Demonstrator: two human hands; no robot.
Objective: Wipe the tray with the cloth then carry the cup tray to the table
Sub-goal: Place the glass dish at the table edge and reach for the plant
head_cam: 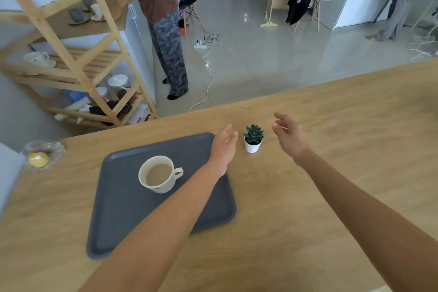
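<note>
Both bare forearms reach in from the bottom edge, nearest the camera, out over the light wooden table (308, 197). Far left, at the table's corner, sits a clear glass dish (43, 154) with something yellow in it. Right of it lies the dark grey tray (123, 216), flat on the table and turned at an angle to the table's edge. A white cup (158, 174) stands upright on the tray's far half, filled with a milky brown drink, its handle pointing right. The left forearm crosses above the tray's right side, and the left hand (224, 143) hangs over the tray's far right corner; its grip is loose and empty, fingers slack and pointing away, and whether it touches the rim I cannot tell. Just right of that hand, on the bare table beside the tray, stands a small green succulent in a white pot (253, 138). Further right, the right hand (290, 136) hovers above the table near the plant, fingers spread and slightly curled, holding nothing. Beyond the table, at the upper left, a wooden shelf rack (71, 38) carries cups and jars, and a person in patterned trousers (169, 52) stands beside it on the grey floor
</note>
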